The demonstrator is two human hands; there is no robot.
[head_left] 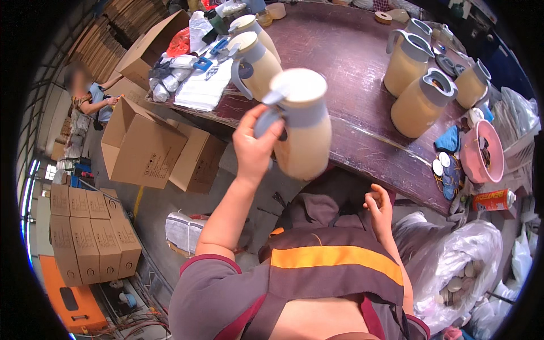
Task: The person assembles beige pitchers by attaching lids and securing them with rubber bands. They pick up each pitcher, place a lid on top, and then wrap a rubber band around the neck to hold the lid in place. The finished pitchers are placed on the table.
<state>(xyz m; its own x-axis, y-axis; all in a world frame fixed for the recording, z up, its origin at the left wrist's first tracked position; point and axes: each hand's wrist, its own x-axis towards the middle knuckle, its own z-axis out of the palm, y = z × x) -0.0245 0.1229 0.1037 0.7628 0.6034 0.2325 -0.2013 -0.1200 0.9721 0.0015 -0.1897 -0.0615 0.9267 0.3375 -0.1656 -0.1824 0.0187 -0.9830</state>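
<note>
My left hand (255,144) is closed round the grey handle of a vacuum jug (306,141), held upright in the air just off the table's front edge. The jug has a beige body, a grey collar and a white lid. Beside the table edge hangs my right hand (378,208), with nothing in it and its fingers loosely bent and apart. Two similar jugs with white lids stand behind the held one, the nearer jug (258,68) with its handle toward me. On the right side of the table are several jugs without lids, one of them a beige jug (422,105).
The dark red table (345,45) spans the front. At its right lie a pink basin (481,152), a blue cloth (447,139) and a red spray can (493,200). Plastic bags (453,249) fill the lower right. Open cartons (141,144) stand left, near another person (90,102).
</note>
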